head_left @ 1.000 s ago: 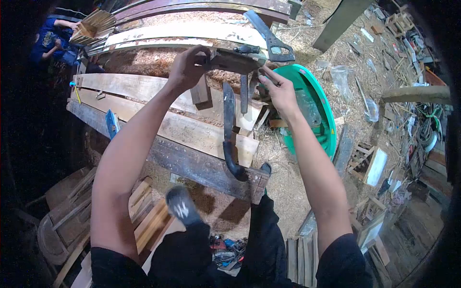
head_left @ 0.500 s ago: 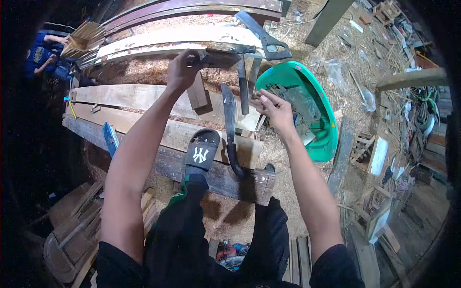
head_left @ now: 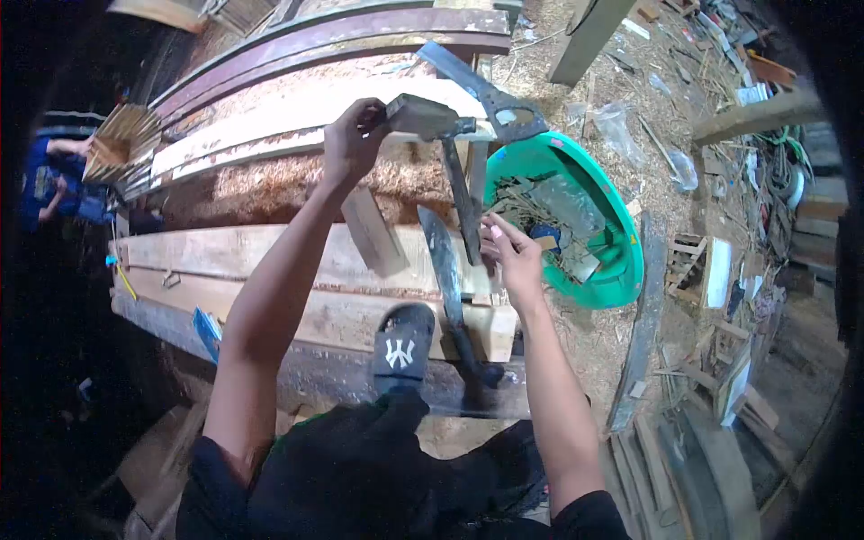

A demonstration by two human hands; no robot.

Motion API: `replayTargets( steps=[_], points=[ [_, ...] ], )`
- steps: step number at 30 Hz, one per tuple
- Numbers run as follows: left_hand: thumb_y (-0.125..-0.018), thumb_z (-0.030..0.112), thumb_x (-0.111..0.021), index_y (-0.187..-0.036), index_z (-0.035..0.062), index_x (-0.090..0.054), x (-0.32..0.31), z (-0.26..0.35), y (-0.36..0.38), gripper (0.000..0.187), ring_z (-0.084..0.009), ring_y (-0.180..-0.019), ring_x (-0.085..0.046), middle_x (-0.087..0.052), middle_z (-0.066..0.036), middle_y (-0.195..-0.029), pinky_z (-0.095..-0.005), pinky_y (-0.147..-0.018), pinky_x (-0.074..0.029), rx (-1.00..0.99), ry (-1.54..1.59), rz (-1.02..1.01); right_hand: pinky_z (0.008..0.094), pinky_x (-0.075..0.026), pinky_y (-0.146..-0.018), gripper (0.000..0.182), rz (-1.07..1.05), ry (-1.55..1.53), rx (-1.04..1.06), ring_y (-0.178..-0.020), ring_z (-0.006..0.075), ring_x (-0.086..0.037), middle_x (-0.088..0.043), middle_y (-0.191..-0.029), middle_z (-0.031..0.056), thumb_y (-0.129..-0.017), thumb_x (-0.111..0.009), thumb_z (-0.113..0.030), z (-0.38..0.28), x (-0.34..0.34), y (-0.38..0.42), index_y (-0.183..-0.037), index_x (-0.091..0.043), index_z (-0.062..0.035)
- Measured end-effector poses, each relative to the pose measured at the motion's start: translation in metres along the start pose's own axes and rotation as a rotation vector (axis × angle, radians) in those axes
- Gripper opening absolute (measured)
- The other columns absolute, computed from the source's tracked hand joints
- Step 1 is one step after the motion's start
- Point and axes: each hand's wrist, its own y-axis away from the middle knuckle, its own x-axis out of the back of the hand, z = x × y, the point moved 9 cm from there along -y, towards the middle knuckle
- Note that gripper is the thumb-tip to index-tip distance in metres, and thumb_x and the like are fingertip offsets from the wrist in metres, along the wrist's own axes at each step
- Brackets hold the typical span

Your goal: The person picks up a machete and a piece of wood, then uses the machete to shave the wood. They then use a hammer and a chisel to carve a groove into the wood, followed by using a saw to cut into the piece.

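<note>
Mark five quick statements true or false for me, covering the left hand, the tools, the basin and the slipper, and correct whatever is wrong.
1. The left hand holds a wooden piece. True.
2. The handsaw lies inside the green basin. False: the handsaw lies outside the green basin.
3. The machete has its handle pointing away from the person. False: the machete's handle is the end nearer the person.
4. The slipper over the boards bears a white logo. True.
5. The green basin is empty. False: scraps and clear plastic are in it.
</note>
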Motion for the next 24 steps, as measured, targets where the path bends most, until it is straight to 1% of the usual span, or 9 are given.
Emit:
replayTargets(
  steps=[5, 7, 9, 15, 16, 17, 18, 21, 24],
  points=[
    [-0.082, 0.011, -0.084, -0.114, 0.0023, -0.067, -0.007, -0.023, -0.021, 0.037, -0.0179, -0.090, -0.074, -0.076, -0.012, -0.098, -0.0321, -0.081, -0.058, -0.020, 0.072, -0.016, 0.0312, -0.057, -0.090, 0.038, 0.086, -0.022, -0.032, -0.109, 0.0183, -0.067, -0.068, -0.128, 0.0121, -0.104, -0.058, -0.013, -0.008, -0.015, -0.031, -0.139, -0.058, 0.0027],
    [-0.082, 0.010, -0.083, -0.114, 0.0008, -0.067, -0.006, -0.031, -0.026, 0.037, -0.0185, -0.090, -0.074, -0.076, -0.013, -0.098, -0.0319, -0.081, -0.058, -0.012, 0.097, -0.013, 0.0304, -0.056, -0.091, 0.038, 0.130, 0.133, 0.024, -0.107, 0.0179, -0.068, -0.069, -0.126, 0.0118, -0.104, -0.058, -0.014, -0.011, -0.021, -0.044, -0.139, -0.058, 0.0020],
    [-0.084, 0.008, -0.082, -0.120, 0.0011, -0.066, -0.006, -0.041, -0.027, 0.040, -0.0151, -0.095, -0.071, -0.075, -0.011, -0.105, -0.0301, -0.083, -0.058, -0.015, 0.090, -0.047, 0.0283, -0.054, -0.090, 0.039, 0.141, 0.157, 0.033, -0.103, 0.0149, -0.066, -0.070, -0.124, 0.0112, -0.103, -0.060, -0.013, -0.010, -0.033, -0.055, -0.138, -0.059, 0.0019],
    [-0.084, 0.000, -0.079, -0.122, 0.0028, -0.066, 0.000, -0.039, -0.018, 0.040, -0.0165, -0.101, -0.071, -0.073, -0.009, -0.110, -0.0304, -0.086, -0.060, -0.023, 0.186, -0.117, 0.0246, -0.050, -0.083, 0.038, 0.212, 0.413, 0.035, -0.091, 0.0090, -0.062, -0.072, -0.098, 0.0066, -0.097, -0.066, -0.008, 0.010, -0.050, -0.068, -0.134, -0.063, 0.0015],
    [-0.082, 0.003, -0.082, -0.118, 0.0041, -0.069, 0.000, -0.028, -0.013, 0.039, -0.0165, -0.096, -0.072, -0.074, -0.009, -0.106, -0.0303, -0.084, -0.060, -0.073, 0.185, -0.094, 0.0331, -0.050, -0.071, 0.036, 0.279, 0.530, -0.038, -0.077, 0.0179, -0.065, -0.073, -0.095, 0.0168, -0.091, -0.069, -0.012, 0.007, -0.047, -0.064, -0.126, -0.069, -0.0049],
    [-0.079, 0.006, -0.085, -0.114, 0.0055, -0.071, 0.001, -0.020, -0.009, 0.037, -0.0166, -0.092, -0.073, -0.076, -0.010, -0.102, -0.0303, -0.081, -0.059, -0.125, 0.183, -0.067, 0.0331, -0.050, -0.071, 0.036, 0.284, 0.537, -0.047, -0.077, 0.0179, -0.065, -0.073, -0.095, 0.0168, -0.091, -0.069, -0.012, 0.009, -0.047, -0.064, -0.126, -0.069, -0.0049],
    [-0.082, 0.003, -0.082, -0.118, 0.0048, -0.069, -0.006, -0.017, -0.006, 0.039, -0.0183, -0.100, -0.072, -0.073, -0.009, -0.114, -0.0302, -0.083, -0.060, -0.168, 0.144, -0.121, 0.0332, -0.050, -0.071, 0.036, 0.289, 0.482, -0.053, -0.077, 0.0187, -0.066, -0.073, -0.094, 0.0167, -0.092, -0.069, -0.014, 0.012, -0.046, -0.065, -0.127, -0.069, -0.0052],
    [-0.082, 0.002, -0.081, -0.117, 0.0026, -0.069, -0.022, -0.012, 0.008, 0.037, -0.0179, -0.102, -0.072, -0.074, -0.010, -0.112, -0.0294, -0.082, -0.060, -0.200, 0.124, -0.197, 0.0330, -0.051, -0.072, 0.036, 0.295, 0.405, -0.021, -0.077, 0.0200, -0.067, -0.073, -0.093, 0.0164, -0.092, -0.070, -0.016, 0.016, -0.043, -0.068, -0.127, -0.069, -0.0057],
    [-0.083, 0.001, -0.081, -0.115, 0.0012, -0.069, -0.027, -0.027, 0.004, 0.034, -0.0173, -0.101, -0.071, -0.074, -0.009, -0.110, -0.0296, -0.083, -0.059, -0.113, 0.207, -0.190, 0.0322, -0.052, -0.076, 0.037, 0.278, 0.377, -0.037, -0.082, 0.0206, -0.070, -0.074, -0.097, 0.0169, -0.092, -0.070, -0.016, 0.015, -0.041, -0.069, -0.127, -0.069, -0.0064]
  ],
)
